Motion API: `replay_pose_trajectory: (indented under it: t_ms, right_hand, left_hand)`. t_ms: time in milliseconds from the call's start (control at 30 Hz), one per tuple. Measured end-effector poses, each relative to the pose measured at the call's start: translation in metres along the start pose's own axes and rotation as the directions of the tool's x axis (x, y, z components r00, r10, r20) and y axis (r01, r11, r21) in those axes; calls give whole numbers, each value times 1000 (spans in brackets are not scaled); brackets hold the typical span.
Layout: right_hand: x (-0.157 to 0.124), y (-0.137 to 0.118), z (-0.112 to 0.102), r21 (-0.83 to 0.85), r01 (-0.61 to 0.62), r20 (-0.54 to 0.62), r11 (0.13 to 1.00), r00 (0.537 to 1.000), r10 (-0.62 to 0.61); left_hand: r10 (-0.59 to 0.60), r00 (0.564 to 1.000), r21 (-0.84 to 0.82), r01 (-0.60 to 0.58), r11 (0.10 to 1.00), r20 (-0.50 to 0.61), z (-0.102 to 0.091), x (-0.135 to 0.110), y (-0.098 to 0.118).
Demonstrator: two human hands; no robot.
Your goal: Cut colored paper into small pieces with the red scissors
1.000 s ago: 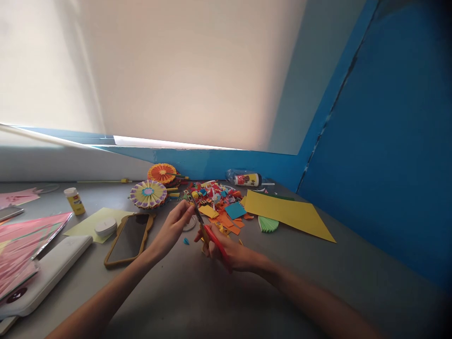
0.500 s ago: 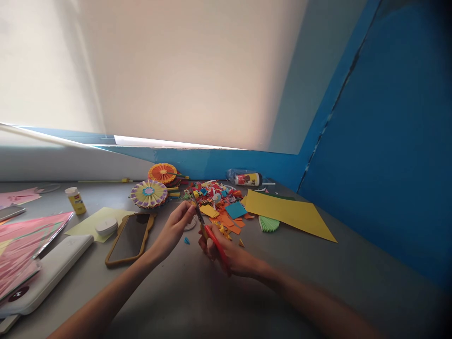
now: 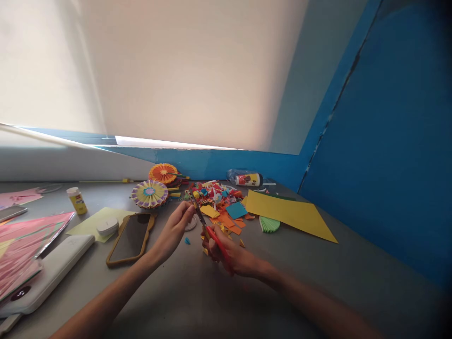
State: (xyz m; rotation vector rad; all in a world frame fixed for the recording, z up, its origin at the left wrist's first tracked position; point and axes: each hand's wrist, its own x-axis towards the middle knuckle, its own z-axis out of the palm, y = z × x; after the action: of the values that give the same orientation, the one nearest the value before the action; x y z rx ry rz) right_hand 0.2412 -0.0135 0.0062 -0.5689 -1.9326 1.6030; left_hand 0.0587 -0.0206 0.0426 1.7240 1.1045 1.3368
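Observation:
My right hand (image 3: pixel 229 252) is wrapped round red-handled scissors (image 3: pixel 219 242), whose blades point up and to the left. Close beside the blades, my left hand (image 3: pixel 178 223) is closed in a pinch; whatever sits between thumb and fingers is too small to make out. A yellow paper snippet (image 3: pixel 205 252) shows just below the scissors, and a small blue scrap (image 3: pixel 187 240) lies under my left hand. Beyond both hands spreads a heap of coloured paper scraps (image 3: pixel 215 195), with orange pieces (image 3: pixel 231 223) and a blue square (image 3: pixel 236 210) at its near side.
Yellow sheet (image 3: pixel 293 214) and green pleated paper (image 3: pixel 269 224) lie right. Two pleated rosettes (image 3: pixel 149 194) stand behind, with a bottle (image 3: pixel 249 180) near the wall. Leftward are a phone (image 3: pixel 130 239), white case (image 3: pixel 108 227), glue bottle (image 3: pixel 76 201) and white power bank (image 3: pixel 58 273).
The scissors and my right hand have shifted slightly right. A yellow snippet now shows below them, where none was visible before. My left hand keeps its pinch in nearly the same place.

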Motion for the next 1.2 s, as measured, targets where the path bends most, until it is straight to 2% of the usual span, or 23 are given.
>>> replay_pose_trajectory:
  t_ms: [133,333,733,867,933,1033,1133,1200]
  right_hand:
    - [-1,-1,-2,75,-39,23,996,999,38]
    - [-3,-5,-3,131,-26,70,991,997,17]
    - [-5,-7,-4,51,-79,4,996,997,79]
    - [-2,-9,-4,36,-147,-47,988,988,149]
    - [1,-9,-4,74,-151,-93,986,983,157]
    - [3,-13,-8,157,-93,-187,983,975,121]
    - [4,-17,-17,149,-27,-267,989,961,66]
    - [5,-16,-25,139,-25,-304,990,951,66]
  left_hand:
    - [-4,1000,18,4,1000,-23,-1,-1,-2]
    - [8,998,52,-6,999,-57,-2,0,-3]
    - [15,993,110,-3,994,-113,-4,3,-11]
    - [23,992,139,-6,990,-125,-6,4,-10]
    - [36,993,207,-12,978,-109,-10,5,-10]
    - [37,999,442,-30,896,-8,-19,7,-13]
    - [-2,991,733,-97,673,134,-32,9,-20]
    - [-67,980,847,-127,517,189,-39,9,-25]
